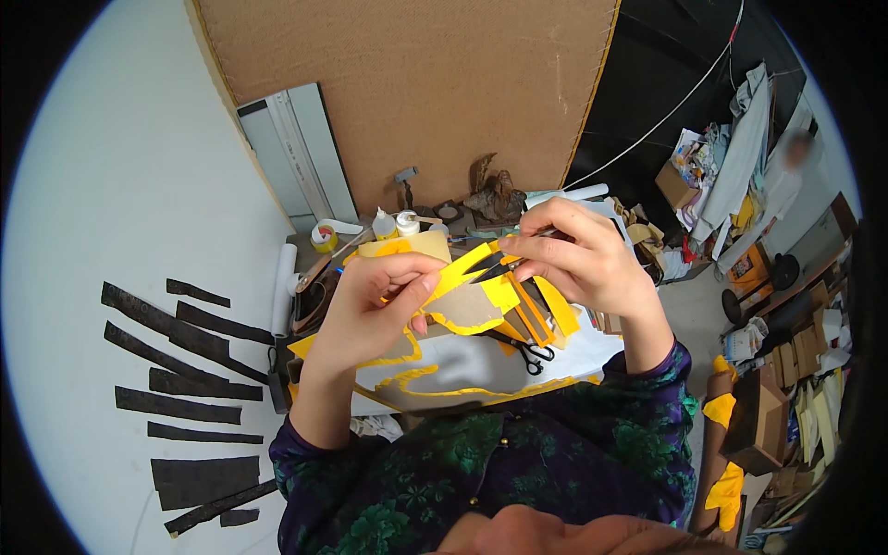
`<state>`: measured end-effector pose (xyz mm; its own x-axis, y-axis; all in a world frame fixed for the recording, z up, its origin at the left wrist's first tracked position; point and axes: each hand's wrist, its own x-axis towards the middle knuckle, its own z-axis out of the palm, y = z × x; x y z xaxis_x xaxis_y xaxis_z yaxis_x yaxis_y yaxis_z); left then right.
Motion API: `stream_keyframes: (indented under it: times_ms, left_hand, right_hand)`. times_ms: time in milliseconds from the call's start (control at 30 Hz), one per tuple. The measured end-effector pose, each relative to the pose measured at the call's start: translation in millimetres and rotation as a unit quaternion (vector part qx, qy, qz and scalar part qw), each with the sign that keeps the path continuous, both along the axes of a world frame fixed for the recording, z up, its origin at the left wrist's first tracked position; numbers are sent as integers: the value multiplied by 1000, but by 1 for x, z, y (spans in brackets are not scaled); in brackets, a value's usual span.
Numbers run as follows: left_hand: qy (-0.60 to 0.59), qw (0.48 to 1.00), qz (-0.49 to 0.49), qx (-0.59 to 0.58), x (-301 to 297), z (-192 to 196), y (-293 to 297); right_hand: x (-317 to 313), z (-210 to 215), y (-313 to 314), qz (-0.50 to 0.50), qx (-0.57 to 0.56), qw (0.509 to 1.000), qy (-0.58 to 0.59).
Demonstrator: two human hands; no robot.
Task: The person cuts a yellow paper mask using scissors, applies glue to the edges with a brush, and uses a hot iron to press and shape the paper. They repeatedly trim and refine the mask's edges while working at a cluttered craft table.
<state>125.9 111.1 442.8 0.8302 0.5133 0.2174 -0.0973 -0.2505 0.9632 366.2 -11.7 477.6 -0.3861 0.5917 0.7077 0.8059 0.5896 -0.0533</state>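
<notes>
My left hand [376, 301] pinches the left end of a yellow strip [456, 272] between thumb and forefinger. My right hand [583, 254] is closed at the strip's right end, around a dark two-pointed tool [492, 268] whose tips point left beside the strip. Whether the tool is scissors or tweezers I cannot tell. Below the hands lies a grey board piece [467, 307] with yellow edging. Black-handled scissors [532, 354] rest nearer me on the white work surface, among more yellow strips [557, 305].
Bottles [384, 225] and a white jar [407, 222] stand at the back, beside a tape roll [324, 238]. A dark figurine [499, 196] sits by a brown board [398, 102]. Black strips [190, 407] stick to the left wall. A cardboard box [758, 421] is at right.
</notes>
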Motion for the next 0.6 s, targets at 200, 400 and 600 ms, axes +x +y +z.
stream_keyframes:
  times_ms: [200,400,600]
  left_hand:
    - [6,1000,-6,-15,1,2,1]
    - [9,999,-18,-29,-1,2,3]
    - [5,1000,-5,-18,-4,4,2]
  right_hand:
    - [-1,-7,2,0,21,1000,-6]
    - [2,-17,4,20,14,999,22]
    - [7,-16,-5,18,-6,998,63]
